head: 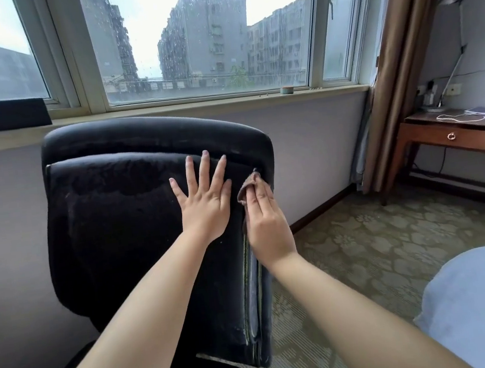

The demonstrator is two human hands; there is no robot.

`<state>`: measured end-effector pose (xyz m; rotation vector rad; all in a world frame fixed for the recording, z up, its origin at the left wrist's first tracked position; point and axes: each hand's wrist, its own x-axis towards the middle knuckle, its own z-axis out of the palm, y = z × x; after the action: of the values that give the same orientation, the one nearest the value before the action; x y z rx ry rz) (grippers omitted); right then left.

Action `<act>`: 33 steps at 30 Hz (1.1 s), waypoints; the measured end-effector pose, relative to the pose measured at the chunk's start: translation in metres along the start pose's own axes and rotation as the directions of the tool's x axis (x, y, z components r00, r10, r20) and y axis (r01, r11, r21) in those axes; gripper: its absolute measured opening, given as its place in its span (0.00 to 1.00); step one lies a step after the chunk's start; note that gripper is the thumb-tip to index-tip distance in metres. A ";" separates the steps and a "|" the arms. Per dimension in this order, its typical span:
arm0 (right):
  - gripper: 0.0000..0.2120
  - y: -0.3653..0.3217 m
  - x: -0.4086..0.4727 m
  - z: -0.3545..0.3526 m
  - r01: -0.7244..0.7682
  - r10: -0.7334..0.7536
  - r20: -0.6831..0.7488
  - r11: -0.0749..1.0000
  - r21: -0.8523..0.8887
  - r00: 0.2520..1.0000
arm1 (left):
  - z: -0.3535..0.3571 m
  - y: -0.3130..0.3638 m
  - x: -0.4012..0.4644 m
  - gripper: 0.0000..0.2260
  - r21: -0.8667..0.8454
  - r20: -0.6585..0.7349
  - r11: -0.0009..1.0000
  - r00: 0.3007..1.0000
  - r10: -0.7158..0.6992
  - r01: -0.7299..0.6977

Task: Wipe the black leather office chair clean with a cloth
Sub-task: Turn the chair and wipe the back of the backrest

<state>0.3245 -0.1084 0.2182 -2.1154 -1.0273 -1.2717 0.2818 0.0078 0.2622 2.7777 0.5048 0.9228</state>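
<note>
The right hand [265, 226] lies with its fingers straight and together on top of a small brown cloth [249, 187], pressing it against the right-hand edge of the black leather office chair [113, 228]. The cloth shows only as a folded tip sticking out past the fingertips and along the inner side of the hand (whether the thumb pinches it underneath cannot be told). It sits high on the backrest, just below the padded top roll, where the front panel meets the side seam.

Just beside it, the left hand [204, 200] is spread flat on the front of the backrest, fingers wide apart and holding nothing, its little-finger side nearly touching the cloth.

The backrest stands upright, facing the person, its leather dull and mottled with a rough, worn texture. Behind the chair runs a pale window sill [196, 106] beneath a rain-spotted window [203, 37]. To the right hang a brown curtain [398, 75] and, past it, a wooden desk [456, 135] with cables on top. Patterned carpet [363, 245] covers the floor.
</note>
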 end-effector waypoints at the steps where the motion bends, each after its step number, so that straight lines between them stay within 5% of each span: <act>1: 0.19 0.001 0.006 -0.002 0.000 0.000 -0.009 1.000 0.008 1.000 | -0.001 0.000 -0.001 0.23 -0.002 0.006 1.000 1.000 -0.005 0.005; 17: 0.18 0.021 0.000 -0.023 0.152 -0.141 0.077 0.974 -0.167 0.987 | -0.001 -0.001 -0.009 0.24 0.008 0.044 1.000 0.999 -0.010 0.010; 23: 0.28 0.017 -0.029 -0.018 0.135 -0.097 0.202 0.974 -0.181 0.974 | -0.002 -0.004 -0.013 0.24 0.018 0.069 1.000 0.998 -0.012 0.010; 33: 0.29 0.021 -0.011 -0.022 0.085 -0.059 0.153 0.983 -0.164 0.986 | 0.001 -0.003 -0.014 0.24 0.025 0.066 1.000 0.998 -0.020 0.018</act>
<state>0.3262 -0.1407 0.2179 -2.3513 -1.1006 -1.2939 0.2714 0.0053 0.2526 2.8093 0.5350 0.8232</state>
